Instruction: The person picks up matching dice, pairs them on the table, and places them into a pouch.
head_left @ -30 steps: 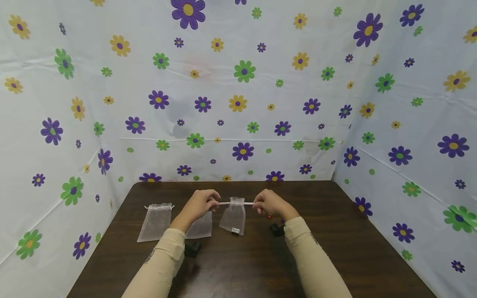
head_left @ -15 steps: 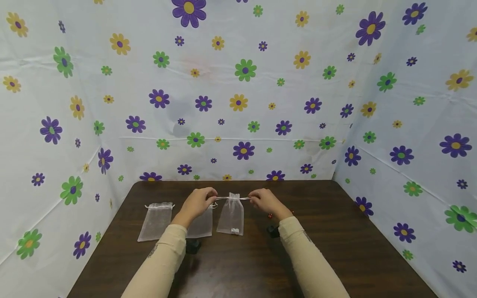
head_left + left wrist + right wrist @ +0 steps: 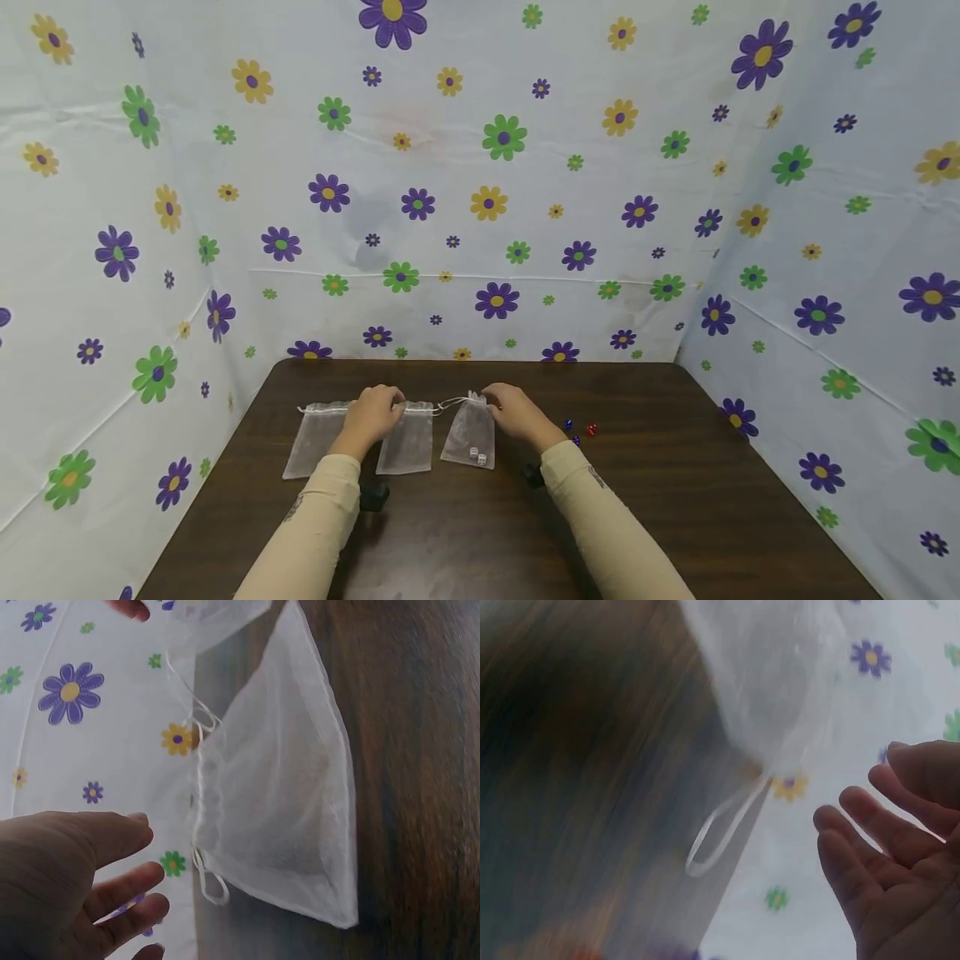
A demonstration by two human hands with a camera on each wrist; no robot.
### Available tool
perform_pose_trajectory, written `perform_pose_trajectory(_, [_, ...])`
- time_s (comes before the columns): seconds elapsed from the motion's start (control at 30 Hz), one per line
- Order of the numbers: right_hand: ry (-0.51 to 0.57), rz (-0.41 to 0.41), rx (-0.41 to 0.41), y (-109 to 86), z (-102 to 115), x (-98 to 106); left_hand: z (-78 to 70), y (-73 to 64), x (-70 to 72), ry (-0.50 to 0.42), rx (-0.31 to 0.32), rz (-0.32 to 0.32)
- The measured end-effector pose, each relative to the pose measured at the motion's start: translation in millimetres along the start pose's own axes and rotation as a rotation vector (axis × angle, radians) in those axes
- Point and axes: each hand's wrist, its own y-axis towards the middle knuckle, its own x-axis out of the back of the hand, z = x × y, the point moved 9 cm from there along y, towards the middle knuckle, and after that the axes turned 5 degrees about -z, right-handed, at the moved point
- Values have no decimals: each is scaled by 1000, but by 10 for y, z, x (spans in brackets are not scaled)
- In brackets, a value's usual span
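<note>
A sheer white drawstring bag (image 3: 467,429) with two white dice (image 3: 477,456) in its bottom lies on the table, its neck gathered. My right hand (image 3: 517,410) is just right of that neck; in the right wrist view its fingers (image 3: 847,862) are relaxed and apart from the bag's cord loop (image 3: 720,832). My left hand (image 3: 375,414) hovers over the top left of a second, flat sheer bag (image 3: 407,446). In the left wrist view, nothing lies between the left thumb and fingers (image 3: 124,889), and the flat bag (image 3: 277,780) is beside them.
A third sheer bag (image 3: 311,442) lies at the left, partly behind the left hand. Right of the right hand are blue dice (image 3: 568,425) and red dice (image 3: 592,430). A flower-printed cloth (image 3: 480,167) stands around the brown table (image 3: 465,542).
Both hands have let go of the cords they pulled apart. The left hand has moved left over the middle bag. The dice bag's neck is gathered tighter, and its left cord hangs loose.
</note>
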Motion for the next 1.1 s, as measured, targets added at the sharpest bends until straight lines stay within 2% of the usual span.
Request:
perform_pose_trajectory(0.13, [36,45,66,129,290,-160,64,-3,-38,-25,29,47])
perform_pose_trajectory(0.23, [90,96,80,240,484,-293,115,11,-71,-43,49,74])
perform_pose_trajectory(0.33, [89,139,74,364,624,-421,171,50,-103,-44,67,88])
perform_pose_trajectory(0.4, [41,146,86,467,639,-532,203,85,-122,-34,73,94])
perform_pose_trajectory(0.53, [-25,192,-24,587,623,-688,242,135,-169,-6,73,116])
perform_pose_trajectory(0.63, [17,250,-201,575,571,-789,266,152,-223,5,70,141])
perform_pose_trajectory(0.77, [45,262,-321,558,460,-946,270,146,-285,-10,51,170])
perform_pose_trajectory(0.93, [23,274,-273,534,471,-1027,291,110,-316,-29,24,177])
perform_pose_trajectory(1.1, [46,279,-197,563,548,-995,278,129,-266,-82,-49,132])
